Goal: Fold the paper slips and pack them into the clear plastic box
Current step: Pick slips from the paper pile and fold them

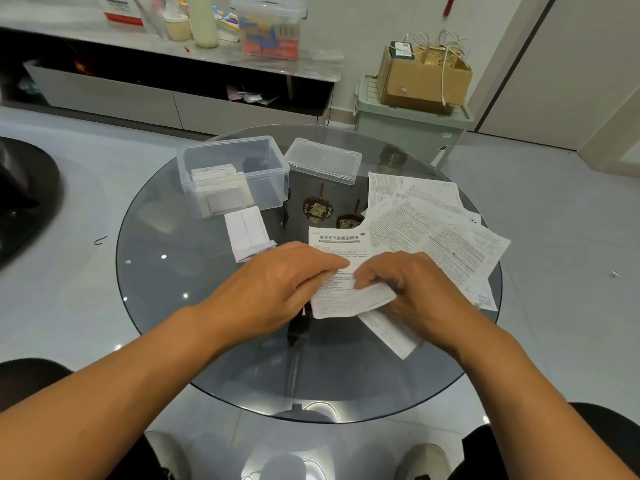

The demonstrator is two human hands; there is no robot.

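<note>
A printed paper slip (341, 247) lies in the middle of the round glass table (173, 271), its near part folded up. My left hand (277, 285) pinches its left edge, and my right hand (412, 289) grips the folded near flap. The clear plastic box (268, 168) stands open at the back left with several folded slips (221, 192) stacked inside. Its lid (323, 161) lies just to the right of it. One folded slip (247, 232) rests on the glass in front of the box. A pile of unfolded slips (436, 220) spreads out on the right.
Another slip (391, 332) pokes out under my right hand. Dark red ornaments (317, 209) show through the glass. Behind the table are a low cabinet (166, 95) with bottles and a container, and a green bin (408, 128) carrying a cardboard box (420, 81).
</note>
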